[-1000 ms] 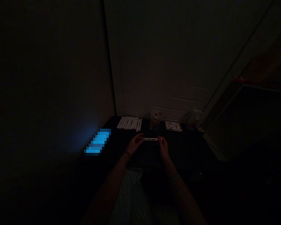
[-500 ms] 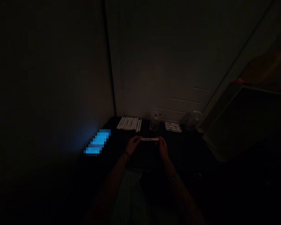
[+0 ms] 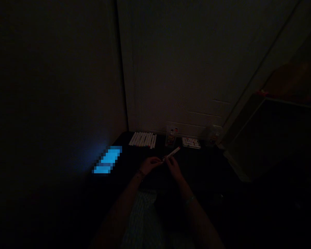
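Visibility: very dim; forearms fade into shadow at 6 o'clock.
Left hand [image 3: 149, 163]: fingertips pinching marker's near end.
Right hand [image 3: 173, 166]: fingers pinching marker [image 3: 172, 153], tilted toward 1 o'clock.
Surface: dark table [image 3: 202, 162].
Far edge, 12 o'clock: row of markers [image 3: 143, 139]; small box [image 3: 191, 142], label unreadable.
Room: pale wall [image 3: 184, 69].

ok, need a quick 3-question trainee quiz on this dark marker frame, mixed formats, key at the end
1. True or false: the marker in the hands lies flat in the row of markers.
2. Which sits nearest the left hand?
A. glowing blue screen
B. small flat box
C. clear container
3. Fill in: the held marker's far end, tipped red, points up and to the ____.

Key
1. False: the right hand and left hand hold it tilted above the dark table.
2. A
3. right
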A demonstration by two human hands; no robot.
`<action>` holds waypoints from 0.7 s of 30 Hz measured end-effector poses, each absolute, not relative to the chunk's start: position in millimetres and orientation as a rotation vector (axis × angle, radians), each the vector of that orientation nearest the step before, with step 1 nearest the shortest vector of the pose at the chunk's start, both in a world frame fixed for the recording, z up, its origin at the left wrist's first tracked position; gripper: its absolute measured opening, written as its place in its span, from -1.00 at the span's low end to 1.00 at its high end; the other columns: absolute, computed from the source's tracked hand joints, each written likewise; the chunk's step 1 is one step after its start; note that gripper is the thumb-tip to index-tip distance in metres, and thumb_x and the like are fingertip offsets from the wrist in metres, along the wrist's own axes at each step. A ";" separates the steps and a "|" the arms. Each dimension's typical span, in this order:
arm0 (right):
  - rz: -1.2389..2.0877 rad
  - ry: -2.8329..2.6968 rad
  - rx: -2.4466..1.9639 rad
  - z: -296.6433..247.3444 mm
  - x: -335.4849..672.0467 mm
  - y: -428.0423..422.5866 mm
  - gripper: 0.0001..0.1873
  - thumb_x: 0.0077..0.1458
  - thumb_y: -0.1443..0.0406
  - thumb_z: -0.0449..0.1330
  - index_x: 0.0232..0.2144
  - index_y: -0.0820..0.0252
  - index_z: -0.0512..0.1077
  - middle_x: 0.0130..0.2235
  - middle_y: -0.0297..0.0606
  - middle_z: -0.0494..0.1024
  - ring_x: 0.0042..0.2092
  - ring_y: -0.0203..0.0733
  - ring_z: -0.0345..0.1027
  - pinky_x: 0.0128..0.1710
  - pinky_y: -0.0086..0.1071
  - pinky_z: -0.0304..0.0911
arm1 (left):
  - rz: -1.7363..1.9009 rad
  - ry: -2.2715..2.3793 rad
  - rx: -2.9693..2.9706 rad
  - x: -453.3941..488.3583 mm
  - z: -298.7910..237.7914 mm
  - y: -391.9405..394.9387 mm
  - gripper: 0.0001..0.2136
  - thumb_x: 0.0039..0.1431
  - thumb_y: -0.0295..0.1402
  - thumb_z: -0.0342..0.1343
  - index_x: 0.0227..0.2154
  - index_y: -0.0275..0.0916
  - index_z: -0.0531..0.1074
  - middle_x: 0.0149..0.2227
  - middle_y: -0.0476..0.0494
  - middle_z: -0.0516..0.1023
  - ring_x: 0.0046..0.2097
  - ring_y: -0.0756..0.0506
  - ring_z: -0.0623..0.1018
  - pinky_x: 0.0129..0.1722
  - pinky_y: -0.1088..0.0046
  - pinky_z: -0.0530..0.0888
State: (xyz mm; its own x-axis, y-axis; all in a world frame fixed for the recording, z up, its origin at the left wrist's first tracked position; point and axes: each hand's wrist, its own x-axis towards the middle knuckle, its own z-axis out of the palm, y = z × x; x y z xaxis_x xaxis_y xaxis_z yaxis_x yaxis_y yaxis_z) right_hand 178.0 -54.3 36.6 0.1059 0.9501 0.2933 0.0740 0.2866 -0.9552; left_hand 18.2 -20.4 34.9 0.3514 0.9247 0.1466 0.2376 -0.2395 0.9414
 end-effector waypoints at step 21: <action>0.741 -1.568 -1.165 33.6 183.6 -59.1 -0.70 -0.07 0.10 0.15 -0.27 0.03 0.48 -0.30 -0.31 0.51 -0.20 -0.17 0.29 -0.13 -0.29 0.11 | 1.315 0.940 1.365 13.7 42.4 -23.9 -0.50 -0.13 -0.21 0.15 -0.08 -0.15 0.20 -0.38 0.03 0.43 -0.36 0.05 0.42 -0.33 0.56 0.32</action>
State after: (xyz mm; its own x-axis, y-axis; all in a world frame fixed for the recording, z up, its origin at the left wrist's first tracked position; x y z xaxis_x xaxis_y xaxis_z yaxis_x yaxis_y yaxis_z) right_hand 183.6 -59.1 33.6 -0.0303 0.9339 0.3563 0.3179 0.3469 -0.8824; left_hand 13.7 -23.9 42.4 0.1138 0.9668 0.2286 -0.0966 -0.2182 0.9711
